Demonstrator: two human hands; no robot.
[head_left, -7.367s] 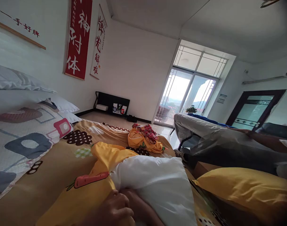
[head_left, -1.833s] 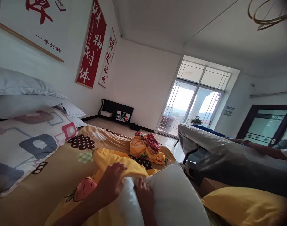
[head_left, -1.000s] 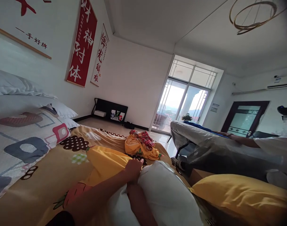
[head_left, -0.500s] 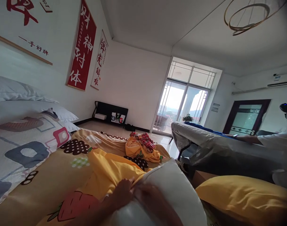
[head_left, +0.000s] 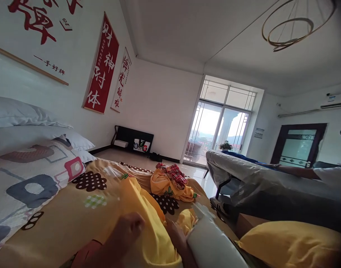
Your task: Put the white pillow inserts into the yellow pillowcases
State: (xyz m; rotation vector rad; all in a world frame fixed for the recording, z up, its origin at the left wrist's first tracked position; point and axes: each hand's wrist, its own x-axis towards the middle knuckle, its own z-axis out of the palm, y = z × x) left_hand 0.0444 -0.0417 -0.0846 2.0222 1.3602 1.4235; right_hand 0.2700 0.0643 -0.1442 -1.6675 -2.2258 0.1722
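Observation:
A yellow pillowcase [head_left: 155,238] with an orange edge lies spread between my hands on the bed. My left hand [head_left: 131,227], blurred, is closed at the left side of this cloth and grips it. Lower right of it, my right hand [head_left: 176,234] has its fingers curled at the pillowcase's other edge, partly hidden by the fabric. Against my right forearm rests a white pillow [head_left: 215,238], tilted, its far corner pointing away from me. A bunched bit of yellow cloth [head_left: 186,220] shows between my right hand and that corner.
Crumpled orange and red-checked cloth [head_left: 171,180] lies farther up the brown patterned sheet [head_left: 61,219]. Patterned and grey pillows [head_left: 33,182] are stacked at left. A plump yellow pillow [head_left: 293,242] is at lower right. Beyond, a person's arm [head_left: 296,171] reaches over a plastic-wrapped mattress [head_left: 259,182].
My hands have moved apart, the left one leftward and up, spreading the yellow pillowcase between them. The white pillow has shifted right and down. The view has tilted slightly up.

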